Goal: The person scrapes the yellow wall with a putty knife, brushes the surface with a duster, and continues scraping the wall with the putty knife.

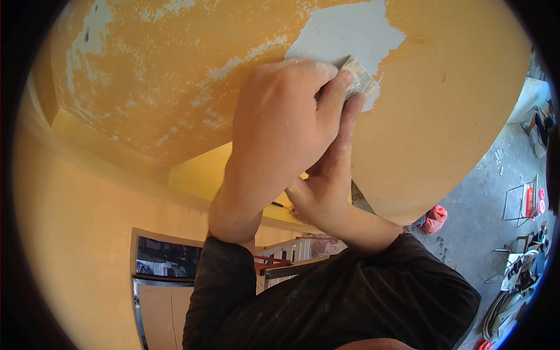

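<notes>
Both my hands press a small dusty sanding block [360,80] against an orange-yellow painted surface [455,105]. The block lies at the lower edge of a bare grey-white patch [344,32] where the paint is gone. My left hand [280,116] lies on top, its fingers curled over the block. Beneath it, my right hand [326,178] reaches its fingers up to the block's underside. White dust coats both hands. Dark sleeves cover my forearms.
More flaked white spots mark the paint at the upper left [99,29]. On the concrete floor at right lie a red bag [434,219], a folding metal chair [524,203] and cluttered tools [519,274]. A framed opening [163,259] and a metal frame [286,262] sit below my arms.
</notes>
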A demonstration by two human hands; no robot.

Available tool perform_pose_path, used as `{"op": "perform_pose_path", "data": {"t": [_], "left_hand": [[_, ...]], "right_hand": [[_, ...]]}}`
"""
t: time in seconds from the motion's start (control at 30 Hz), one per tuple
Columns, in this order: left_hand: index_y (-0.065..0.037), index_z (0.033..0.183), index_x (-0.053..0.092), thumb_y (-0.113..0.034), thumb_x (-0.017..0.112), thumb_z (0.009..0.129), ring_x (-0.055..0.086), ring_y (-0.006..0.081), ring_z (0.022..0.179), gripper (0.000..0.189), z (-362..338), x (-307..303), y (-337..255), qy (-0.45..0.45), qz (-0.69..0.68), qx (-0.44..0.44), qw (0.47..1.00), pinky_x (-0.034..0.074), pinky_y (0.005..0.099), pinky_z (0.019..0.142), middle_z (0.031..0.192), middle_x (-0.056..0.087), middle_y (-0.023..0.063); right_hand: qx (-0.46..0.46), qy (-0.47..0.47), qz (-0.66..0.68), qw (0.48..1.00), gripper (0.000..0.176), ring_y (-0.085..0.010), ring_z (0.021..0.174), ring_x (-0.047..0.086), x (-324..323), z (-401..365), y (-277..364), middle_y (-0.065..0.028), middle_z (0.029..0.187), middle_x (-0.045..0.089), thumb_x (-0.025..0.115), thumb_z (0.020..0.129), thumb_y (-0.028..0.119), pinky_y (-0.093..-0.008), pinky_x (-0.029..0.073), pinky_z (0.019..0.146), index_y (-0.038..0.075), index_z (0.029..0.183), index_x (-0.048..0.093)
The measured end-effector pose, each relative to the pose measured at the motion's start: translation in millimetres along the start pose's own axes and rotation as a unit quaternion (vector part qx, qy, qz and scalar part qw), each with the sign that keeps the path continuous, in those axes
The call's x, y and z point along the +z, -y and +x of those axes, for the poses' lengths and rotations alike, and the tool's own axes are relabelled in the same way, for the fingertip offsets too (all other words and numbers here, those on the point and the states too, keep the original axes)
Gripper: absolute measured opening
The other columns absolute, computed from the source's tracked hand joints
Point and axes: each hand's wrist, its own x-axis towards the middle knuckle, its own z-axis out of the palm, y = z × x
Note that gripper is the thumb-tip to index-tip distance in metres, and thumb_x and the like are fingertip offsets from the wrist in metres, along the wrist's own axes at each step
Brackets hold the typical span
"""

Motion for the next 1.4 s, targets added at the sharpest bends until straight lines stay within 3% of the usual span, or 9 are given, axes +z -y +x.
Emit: {"op": "perform_pose_path", "data": {"t": [0.1,0.27,0.3,0.83,0.93,1.07,1.13,1.2,1.4], "left_hand": [[-0.002,0.063,0.061,-0.020,0.062,0.080,0.059,0.0361,0.061,0.025,2,4,1,-0.013,0.004,0.018,1.000,0.046,0.0434,0.058,0.062,0.060,0.0168],[-0.001,0.059,0.058,-0.022,0.059,0.082,0.059,0.0369,0.061,0.031,0,5,4,-0.011,0.006,0.019,1.000,0.046,0.0455,0.059,0.060,0.058,0.0186],[-0.001,0.060,0.058,-0.022,0.059,0.082,0.059,0.0369,0.061,0.031,-2,4,4,-0.005,0.014,0.015,1.000,0.047,0.0457,0.059,0.060,0.058,0.0188],[-0.004,0.065,0.060,-0.020,0.060,0.083,0.057,0.0365,0.061,0.024,1,10,4,-0.023,-0.034,0.028,0.999,0.045,0.0446,0.060,0.064,0.060,0.0147],[-0.005,0.070,0.061,-0.021,0.061,0.083,0.057,0.0347,0.060,0.021,11,25,3,-0.088,-0.017,0.097,0.991,0.045,0.0443,0.060,0.068,0.061,0.0116],[-0.004,0.075,0.063,-0.019,0.064,0.082,0.058,0.0318,0.059,0.017,-7,15,3,-0.076,-0.047,0.070,0.994,0.045,0.0400,0.056,0.068,0.060,0.0107],[-0.004,0.079,0.064,-0.018,0.066,0.082,0.058,0.0298,0.058,0.014,-10,6,-1,-0.072,-0.063,0.084,0.992,0.045,0.0372,0.053,0.068,0.060,0.0101],[0.005,0.081,0.064,-0.005,0.066,0.081,0.057,0.0173,0.057,0.010,-29,-4,-5,-0.036,-0.101,0.007,0.994,0.044,0.0275,0.054,0.069,0.063,0.0126],[0.001,0.079,0.065,-0.004,0.067,0.080,0.054,0.0237,0.051,0.006,-56,10,9,-0.060,-0.149,-0.076,0.984,0.042,0.0317,0.048,0.063,0.057,0.0104]], "right_hand": [[-0.009,-0.013,0.010,1.000,0.116,-0.0279,0.108,0.058,4,4,1,-0.0260,0.143,0.029,0.069,0.079,0.003,-0.0266,0.054,0.069,0.004,0.140,-0.030],[-0.006,-0.020,0.023,1.000,0.116,-0.0254,0.114,0.055,4,2,5,-0.0245,0.144,0.030,0.069,0.081,0.003,-0.0288,0.053,0.078,0.008,0.140,-0.030],[-0.024,0.006,-0.061,0.998,0.116,-0.0251,0.115,0.054,-1,2,5,-0.0251,0.144,0.028,0.070,0.081,0.003,-0.0297,0.052,0.081,0.009,0.141,-0.030],[-0.041,0.021,-0.038,0.998,0.120,-0.0262,0.120,0.049,-6,3,-2,-0.0242,0.147,0.024,0.072,0.078,0.001,-0.0307,0.049,0.086,0.010,0.142,-0.028],[-0.090,-0.044,-0.103,0.990,0.101,-0.0294,0.129,0.038,-5,12,-4,-0.0232,0.149,0.021,0.071,0.080,0.015,-0.0354,0.036,0.098,0.003,0.144,-0.007],[-0.160,-0.117,-0.195,0.961,0.090,-0.0327,0.137,0.026,-25,20,4,-0.0222,0.151,0.017,0.070,0.083,0.029,-0.0400,0.023,0.111,-0.004,0.146,0.015],[-0.119,0.096,-0.205,0.967,0.112,-0.0283,0.121,0.047,-36,4,16,-0.0266,0.142,0.029,0.073,0.080,0.005,-0.0363,0.043,0.094,0.003,0.146,-0.017],[-0.106,0.084,-0.216,0.967,0.110,-0.0296,0.118,0.048,-28,-16,13,-0.0271,0.136,0.033,0.073,0.080,0.006,-0.0369,0.042,0.094,0.001,0.146,-0.015],[-0.041,0.062,-0.088,0.993,0.095,-0.0174,0.071,0.060,-30,-39,-2,-0.0186,0.096,0.059,0.064,0.079,-0.002,-0.0278,0.049,0.060,-0.014,0.142,-0.005]]}}
